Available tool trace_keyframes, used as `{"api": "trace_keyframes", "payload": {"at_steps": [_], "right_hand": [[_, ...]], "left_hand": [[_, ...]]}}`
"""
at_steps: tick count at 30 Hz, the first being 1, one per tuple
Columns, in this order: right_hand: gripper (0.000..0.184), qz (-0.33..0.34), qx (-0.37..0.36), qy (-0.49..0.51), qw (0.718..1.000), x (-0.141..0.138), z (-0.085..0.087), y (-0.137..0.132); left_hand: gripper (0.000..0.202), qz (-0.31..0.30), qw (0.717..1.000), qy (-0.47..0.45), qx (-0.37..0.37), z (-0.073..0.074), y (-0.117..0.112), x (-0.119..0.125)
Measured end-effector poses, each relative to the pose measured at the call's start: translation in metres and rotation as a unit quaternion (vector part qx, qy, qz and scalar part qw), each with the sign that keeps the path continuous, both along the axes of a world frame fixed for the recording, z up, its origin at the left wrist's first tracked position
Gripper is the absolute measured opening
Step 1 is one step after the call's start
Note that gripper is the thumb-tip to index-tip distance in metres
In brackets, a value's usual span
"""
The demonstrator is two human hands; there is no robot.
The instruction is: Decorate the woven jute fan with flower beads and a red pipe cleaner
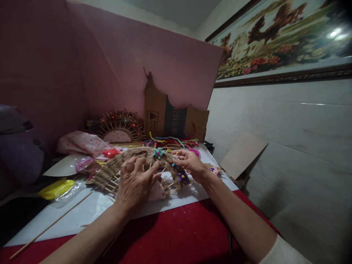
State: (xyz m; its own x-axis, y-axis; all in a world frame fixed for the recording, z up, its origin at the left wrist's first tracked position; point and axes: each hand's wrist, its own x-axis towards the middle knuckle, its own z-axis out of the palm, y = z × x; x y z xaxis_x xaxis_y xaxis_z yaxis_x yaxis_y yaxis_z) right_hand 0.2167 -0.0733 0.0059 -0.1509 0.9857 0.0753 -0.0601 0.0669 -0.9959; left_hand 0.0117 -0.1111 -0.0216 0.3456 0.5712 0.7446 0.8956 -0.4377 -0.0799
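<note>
A fan-shaped piece [110, 169] woven of brown twine over thin wooden sticks stands tilted above the table. My left hand [136, 181] lies across its front, fingers bent against the weave. My right hand [191, 163] is at its upper right edge with thumb and fingertips pinched together beside a yellow-tipped stick; whatever is between them is too small to make out. A turquoise flower [158, 153] with a pink centre sits on the twine between my hands. Lower right on the weave is a dark purple flower [182, 177] with a yellow centre.
Behind stands a similar decorated fan [118, 126], beside torn cardboard [156, 110] and coloured cords [181, 142]. At left lie a yellow packet [56, 189], a dotted cloth [82, 143] and a long thin stick [52, 224]. White sheeting [35, 229] covers part of the red tabletop [176, 234].
</note>
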Motion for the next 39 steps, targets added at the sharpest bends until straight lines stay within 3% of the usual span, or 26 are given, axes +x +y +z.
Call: {"api": "trace_keyframes", "payload": {"at_steps": [7,10,16,17,20,22,26,29,32,35,39], "right_hand": [[0.042,-0.018,0.002,-0.025,1.0,-0.004,-0.011,0.017],[0.035,-0.045,0.036,-0.107,0.993,-0.006,-0.014,0.022],[0.028,-0.113,0.103,-0.263,0.953,-0.009,-0.016,0.019],[0.026,-0.132,0.131,-0.299,0.936,-0.01,-0.016,0.016],[0.018,-0.204,0.285,-0.463,0.814,-0.015,-0.016,0.002],[0.018,-0.214,0.36,-0.503,0.756,-0.019,-0.016,-0.008],[0.014,-0.211,0.449,-0.479,0.724,-0.025,-0.016,-0.019],[0.009,-0.197,0.477,-0.436,0.737,-0.024,-0.017,-0.022],[0.01,-0.149,0.5,-0.367,0.77,-0.023,-0.018,-0.024],[0.008,-0.091,0.474,-0.279,0.83,-0.021,-0.017,-0.028],[0.016,-0.017,0.348,-0.124,0.929,-0.022,-0.018,-0.031]], "left_hand": [[0.031,0.019,0.997,-0.066,-0.023,-0.001,0.005,-0.004],[0.026,-0.009,0.997,-0.062,-0.036,-0.002,0.002,0.0],[0.018,-0.07,0.994,-0.069,-0.039,-0.01,-0.008,0.012],[0.018,-0.08,0.993,-0.069,-0.042,-0.011,-0.01,0.014],[0.015,-0.103,0.99,-0.069,-0.061,-0.012,-0.015,0.018],[0.012,-0.112,0.989,-0.064,-0.078,-0.012,-0.018,0.019],[0.008,-0.12,0.985,-0.054,-0.11,-0.015,-0.021,0.019],[0.006,-0.135,0.981,-0.064,-0.123,-0.018,-0.022,0.019],[0.007,-0.161,0.974,-0.082,-0.139,-0.019,-0.023,0.018],[0.011,-0.151,0.966,-0.118,-0.173,-0.018,-0.022,0.018],[0.013,-0.116,0.951,-0.168,-0.232,-0.017,-0.019,0.018]]}}
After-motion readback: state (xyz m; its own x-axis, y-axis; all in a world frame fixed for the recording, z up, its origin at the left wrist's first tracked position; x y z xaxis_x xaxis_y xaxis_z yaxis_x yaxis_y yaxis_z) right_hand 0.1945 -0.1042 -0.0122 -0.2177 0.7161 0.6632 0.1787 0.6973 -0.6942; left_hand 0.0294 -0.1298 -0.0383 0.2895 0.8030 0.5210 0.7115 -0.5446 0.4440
